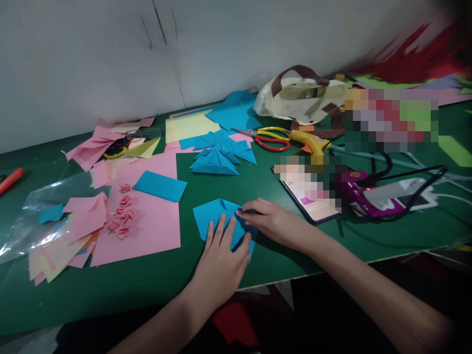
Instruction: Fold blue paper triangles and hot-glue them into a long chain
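Note:
A partly folded sheet of blue paper (206,216) lies on the green table near its front edge. My left hand (223,258) rests on the sheet with its fingers spread, pressing it down. From the right, my right hand (276,221) has its fingers closed on the sheet's upper right edge. Part of that edge is hidden under the fingers. Just behind are several folded blue paper pieces (219,153) with pointed corners, bunched together. A flat folded blue paper strip (160,186) lies to the left, on a large pink sheet (155,226).
Small pink paper roses (123,215) sit on the pink sheet, beside paper scraps (86,216) and a clear plastic bag (18,226). Behind are scissors (271,137), a yellow glue gun (311,142) and a cream bag (269,101). A phone (320,211) and a purple power strip (357,196) with cables lie right.

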Motion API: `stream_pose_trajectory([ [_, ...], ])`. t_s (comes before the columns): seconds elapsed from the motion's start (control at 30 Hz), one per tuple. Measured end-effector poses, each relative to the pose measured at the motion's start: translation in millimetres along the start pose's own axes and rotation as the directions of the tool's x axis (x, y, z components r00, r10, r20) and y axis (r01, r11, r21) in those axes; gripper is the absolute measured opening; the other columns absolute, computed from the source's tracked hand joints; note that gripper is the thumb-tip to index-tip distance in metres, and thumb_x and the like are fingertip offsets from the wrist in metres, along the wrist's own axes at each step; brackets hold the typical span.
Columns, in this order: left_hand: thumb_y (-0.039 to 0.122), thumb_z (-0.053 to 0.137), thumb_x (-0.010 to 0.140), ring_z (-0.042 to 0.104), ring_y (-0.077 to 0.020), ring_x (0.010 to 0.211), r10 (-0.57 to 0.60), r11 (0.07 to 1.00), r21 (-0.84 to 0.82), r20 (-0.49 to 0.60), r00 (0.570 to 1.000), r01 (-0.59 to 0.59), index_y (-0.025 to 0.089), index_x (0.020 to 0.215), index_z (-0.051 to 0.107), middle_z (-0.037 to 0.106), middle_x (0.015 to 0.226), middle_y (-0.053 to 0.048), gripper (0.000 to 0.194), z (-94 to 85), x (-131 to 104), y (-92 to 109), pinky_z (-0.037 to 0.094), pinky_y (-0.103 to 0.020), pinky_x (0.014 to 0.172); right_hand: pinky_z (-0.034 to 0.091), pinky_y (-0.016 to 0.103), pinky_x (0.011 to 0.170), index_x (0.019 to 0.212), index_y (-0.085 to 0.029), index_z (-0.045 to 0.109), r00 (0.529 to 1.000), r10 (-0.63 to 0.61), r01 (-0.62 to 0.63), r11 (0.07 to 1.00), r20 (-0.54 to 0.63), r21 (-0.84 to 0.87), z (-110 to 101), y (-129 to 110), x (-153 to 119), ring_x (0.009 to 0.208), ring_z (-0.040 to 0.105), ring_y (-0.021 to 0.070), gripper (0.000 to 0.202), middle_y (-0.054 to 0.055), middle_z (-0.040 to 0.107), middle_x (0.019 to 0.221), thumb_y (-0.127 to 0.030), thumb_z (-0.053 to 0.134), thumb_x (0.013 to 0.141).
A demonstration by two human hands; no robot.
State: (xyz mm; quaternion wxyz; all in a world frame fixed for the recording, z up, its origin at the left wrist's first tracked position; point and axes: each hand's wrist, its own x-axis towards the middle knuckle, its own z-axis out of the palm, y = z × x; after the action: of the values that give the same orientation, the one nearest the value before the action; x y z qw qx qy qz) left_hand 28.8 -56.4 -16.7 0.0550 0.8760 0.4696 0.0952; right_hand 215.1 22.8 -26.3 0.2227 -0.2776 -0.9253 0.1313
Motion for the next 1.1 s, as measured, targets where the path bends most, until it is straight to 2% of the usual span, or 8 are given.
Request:
stream_pose_trajectory([
  [0.2,0.03,0.042,0.091,0.028,-0.0377,0.132,-0.012,1.0,-0.007,0.001,1.0,0.012,0.021,0.124,0.051,0.044,0.134,-0.02,0.035,0.8,0.0,-0.1,0.034,-0.061,0.097,0.05,0.032,0.081,0.113,-0.017,0.061,1.0,0.004,-0.004,1.0,-0.002,0.007,0.4,1.1,-0.4,0.093,0.054,0.0177,0.029,0.01,0.06,0.103,-0.021,0.039,0.093],
  [0.37,0.03,0.041,0.091,0.03,-0.0383,0.131,-0.013,1.0,-0.002,-0.008,1.0,0.013,0.02,0.123,0.052,0.046,0.132,-0.021,0.035,1.5,-0.2,0.5,0.034,-0.061,0.097,0.047,0.038,0.092,0.115,-0.018,0.061,1.0,0.012,-0.012,0.998,0.004,0.057,-2.7,-0.6,1.1,0.115,0.048,0.0215,0.03,0.013,0.054,0.126,-0.021,0.041,0.092],
  [0.43,0.03,0.041,0.091,0.029,-0.038,0.132,-0.014,1.0,-0.004,-0.009,1.0,0.014,0.02,0.123,0.052,0.046,0.131,-0.021,0.035,1.8,-0.5,0.5,0.035,-0.061,0.097,0.047,0.038,0.093,0.116,-0.016,0.06,1.0,0.002,-0.004,0.997,0.021,0.074,-2.7,0.2,0.7,0.118,0.046,0.0217,0.031,0.012,0.052,0.13,-0.02,0.041,0.092],
  [0.6,0.031,0.042,0.091,0.025,-0.0361,0.134,-0.025,0.999,-0.021,0.004,1.0,0.025,0.021,0.123,0.051,0.044,0.134,-0.018,0.035,1.2,-1.2,0.7,0.033,-0.06,0.098,0.048,0.038,0.094,0.117,-0.014,0.06,0.999,-0.013,0.011,0.998,0.038,0.055,-0.2,2.5,-0.8,0.117,0.047,0.0219,0.033,0.009,0.054,0.13,-0.019,0.04,0.092],
  [0.77,0.03,0.041,0.091,0.022,-0.0373,0.135,-0.016,0.999,-0.029,0.004,1.0,0.016,0.02,0.123,0.052,0.04,0.138,-0.02,0.035,0.4,-0.9,0.9,0.032,-0.061,0.099,0.049,0.036,0.093,0.118,-0.014,0.06,0.998,-0.019,0.019,1.0,0.052,0.011,-0.3,1.2,0.6,0.116,0.049,0.0213,0.033,0.007,0.054,0.13,-0.017,0.04,0.091],
  [0.93,0.03,0.042,0.091,0.024,-0.0387,0.133,-0.01,1.0,-0.022,-0.012,1.0,0.01,0.019,0.122,0.053,0.043,0.135,-0.021,0.035,1.5,-1.1,0.6,0.032,-0.061,0.099,0.049,0.038,0.092,0.123,-0.015,0.056,0.998,-0.026,0.03,0.997,0.059,-0.066,-0.2,-0.3,1.0,0.114,0.049,0.0215,0.035,0.007,0.054,0.13,-0.015,0.041,0.09],
  [1.1,0.03,0.043,0.09,0.022,-0.0367,0.135,-0.016,1.0,-0.016,-0.005,1.0,0.016,0.02,0.124,0.051,0.043,0.136,-0.019,0.036,1.5,-1.3,1.3,0.031,-0.061,0.1,0.048,0.04,0.085,0.128,-0.014,0.05,0.997,0.006,0.006,0.988,0.072,-0.156,1.7,-1.5,1.1,0.107,0.05,0.023,0.038,0.006,0.051,0.133,-0.02,0.041,0.092],
])
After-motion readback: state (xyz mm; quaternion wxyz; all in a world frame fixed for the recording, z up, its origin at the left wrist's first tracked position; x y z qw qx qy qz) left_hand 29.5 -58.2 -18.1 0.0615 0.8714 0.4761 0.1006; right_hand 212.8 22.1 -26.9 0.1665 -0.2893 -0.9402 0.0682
